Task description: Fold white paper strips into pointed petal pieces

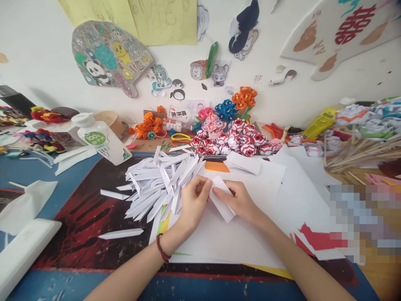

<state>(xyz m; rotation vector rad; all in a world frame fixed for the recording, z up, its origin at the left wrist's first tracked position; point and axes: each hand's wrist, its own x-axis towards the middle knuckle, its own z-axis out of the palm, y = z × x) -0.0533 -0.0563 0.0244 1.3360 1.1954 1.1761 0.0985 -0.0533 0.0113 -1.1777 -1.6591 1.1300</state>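
Both hands hold one folded strip of white paper above white sheets. My left hand, with a dark red cord bracelet at the wrist, pinches its upper left edge between thumb and fingers. My right hand grips the strip from the right, its thumb lying flat on top and the fingers hidden behind. To the left of my hands lies a heap of folded white paper strips. One loose folded strip rests apart on the dark red and black mat.
Behind the paper stand red-and-white paper roses and orange flowers. A white bottle leans at the back left. Thin sticks lie at the right, near red paper scraps. A long white block sits at the left edge.
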